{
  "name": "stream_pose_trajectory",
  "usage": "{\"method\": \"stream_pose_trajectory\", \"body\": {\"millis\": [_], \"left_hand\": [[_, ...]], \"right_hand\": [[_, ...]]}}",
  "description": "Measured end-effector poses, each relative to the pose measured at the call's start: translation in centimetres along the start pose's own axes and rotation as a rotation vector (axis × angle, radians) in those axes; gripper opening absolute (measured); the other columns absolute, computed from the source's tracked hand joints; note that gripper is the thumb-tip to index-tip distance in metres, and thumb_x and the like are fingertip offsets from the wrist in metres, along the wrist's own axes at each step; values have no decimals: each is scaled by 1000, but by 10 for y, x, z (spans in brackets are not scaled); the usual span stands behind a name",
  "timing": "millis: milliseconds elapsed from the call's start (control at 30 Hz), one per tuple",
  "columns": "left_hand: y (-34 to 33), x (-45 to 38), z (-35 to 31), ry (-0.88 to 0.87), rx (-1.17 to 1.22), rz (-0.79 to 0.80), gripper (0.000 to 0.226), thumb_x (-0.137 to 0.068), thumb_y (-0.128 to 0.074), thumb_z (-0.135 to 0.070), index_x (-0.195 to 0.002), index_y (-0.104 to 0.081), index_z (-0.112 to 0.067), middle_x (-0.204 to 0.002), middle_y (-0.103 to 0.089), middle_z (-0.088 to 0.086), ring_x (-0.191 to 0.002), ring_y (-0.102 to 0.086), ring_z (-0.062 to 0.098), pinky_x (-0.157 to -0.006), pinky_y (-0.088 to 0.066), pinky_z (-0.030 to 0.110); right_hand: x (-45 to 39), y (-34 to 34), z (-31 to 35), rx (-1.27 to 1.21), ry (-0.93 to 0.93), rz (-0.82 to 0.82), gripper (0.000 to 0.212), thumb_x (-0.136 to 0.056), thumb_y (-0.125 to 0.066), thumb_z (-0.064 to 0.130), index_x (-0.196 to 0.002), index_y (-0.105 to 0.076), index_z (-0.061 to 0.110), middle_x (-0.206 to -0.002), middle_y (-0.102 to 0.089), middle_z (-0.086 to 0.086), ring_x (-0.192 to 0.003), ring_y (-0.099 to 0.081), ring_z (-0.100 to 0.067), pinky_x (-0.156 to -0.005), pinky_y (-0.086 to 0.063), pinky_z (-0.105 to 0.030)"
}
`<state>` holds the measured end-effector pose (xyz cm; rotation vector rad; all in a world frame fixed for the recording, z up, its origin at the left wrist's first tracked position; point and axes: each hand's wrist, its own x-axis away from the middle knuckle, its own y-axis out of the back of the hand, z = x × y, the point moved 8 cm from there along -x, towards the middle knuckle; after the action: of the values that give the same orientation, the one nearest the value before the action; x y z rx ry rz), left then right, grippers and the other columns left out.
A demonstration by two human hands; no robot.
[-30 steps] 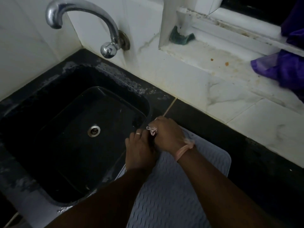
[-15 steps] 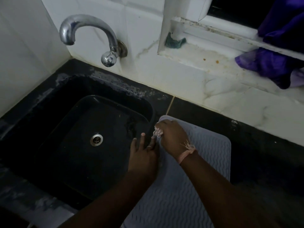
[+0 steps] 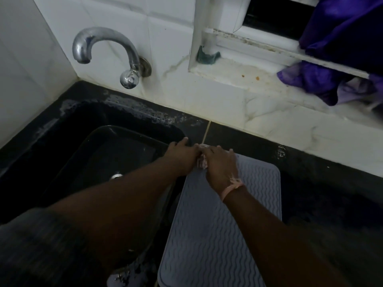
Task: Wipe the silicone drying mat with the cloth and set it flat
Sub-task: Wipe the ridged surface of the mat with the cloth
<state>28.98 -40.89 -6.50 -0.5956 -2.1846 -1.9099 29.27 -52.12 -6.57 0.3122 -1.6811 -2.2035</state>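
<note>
A grey silicone drying mat [image 3: 228,235] with a wavy ribbed surface lies flat on the black counter, just right of the sink. At its far left corner my right hand [image 3: 221,164] presses a small pale pink cloth [image 3: 202,162] onto the mat; only a bit of cloth shows from under the fingers. Beside it, my left hand [image 3: 182,156] lies with fingers stretched out on the counter strip between sink and mat, touching the mat's left edge. A pink band circles my right wrist.
A black sink [image 3: 99,154] with a metal drain [image 3: 116,176] fills the left. A chrome tap [image 3: 107,52] juts from the white tiled wall. Behind the mat runs a white marble ledge [image 3: 279,121] with purple fabric [image 3: 331,79] under a window frame.
Both hands have slid toward the far left corner of the mat, the right one carrying the cloth along. The view has tilted up, showing more wall and window.
</note>
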Motion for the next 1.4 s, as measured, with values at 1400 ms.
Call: {"method": "stream_pose_trajectory", "body": {"millis": [1400], "left_hand": [[-15,-15,4,-173,-293,150,73,-106,-45,-43,-164,-8,-22,-172,-6,3,-157,2,38,-126,-9,54]], "right_hand": [[31,39,8,-309,1,73,16,-97,-64,27,-108,-73,20,-105,-73,0,-99,-67,-15,-96,-52,-40]]}}
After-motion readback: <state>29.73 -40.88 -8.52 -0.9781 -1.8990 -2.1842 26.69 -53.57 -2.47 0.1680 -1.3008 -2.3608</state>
